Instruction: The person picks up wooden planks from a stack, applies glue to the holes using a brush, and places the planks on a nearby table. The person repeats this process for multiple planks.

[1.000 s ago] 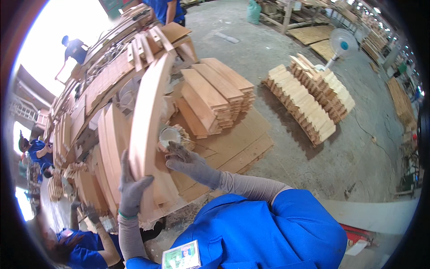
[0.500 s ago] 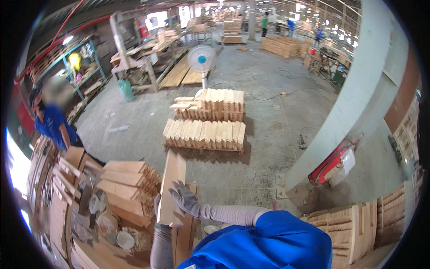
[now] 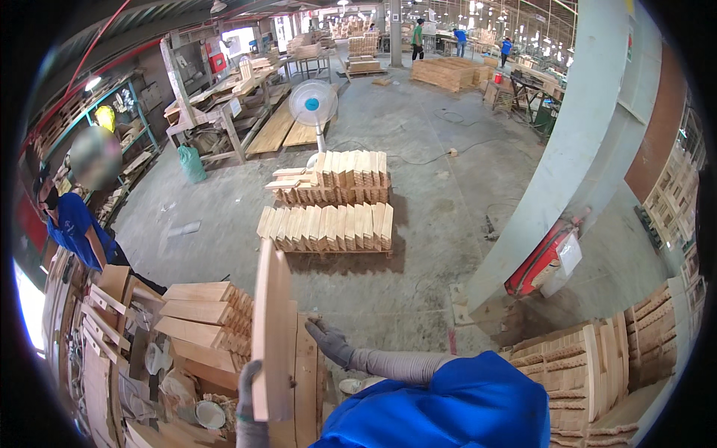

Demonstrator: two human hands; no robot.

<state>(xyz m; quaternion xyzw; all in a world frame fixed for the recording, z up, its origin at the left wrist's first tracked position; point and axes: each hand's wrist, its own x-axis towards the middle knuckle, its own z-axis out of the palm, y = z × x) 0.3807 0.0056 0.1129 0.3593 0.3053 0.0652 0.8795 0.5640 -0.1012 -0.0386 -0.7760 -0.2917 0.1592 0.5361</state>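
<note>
A long pale wooden board [image 3: 270, 336] stands tilted on edge in front of me, its far end reaching toward the stacks on the floor. My gloved left hand [image 3: 248, 384] grips it near its close end, the palm on the left face and fingertips showing at the right side. Just right of the board, my gloved right hand [image 3: 330, 342] is off it, fingers stretched out and apart. Beneath the board lie more wooden planks [image 3: 306, 373]. A stack of cut boards [image 3: 198, 310] sits left of my left hand.
Two rows of stacked wood pieces [image 3: 328, 228] stand on the floor ahead, with a white fan [image 3: 314, 104] behind. A co-worker in a blue shirt [image 3: 75, 228] is at the left. A pale column [image 3: 545, 179] rises at the right. A white bowl [image 3: 210, 414] sits lower left.
The board has turned up onto its edge and shifted slightly left. My right hand has come off its face and moved right, while my left hand keeps hold.
</note>
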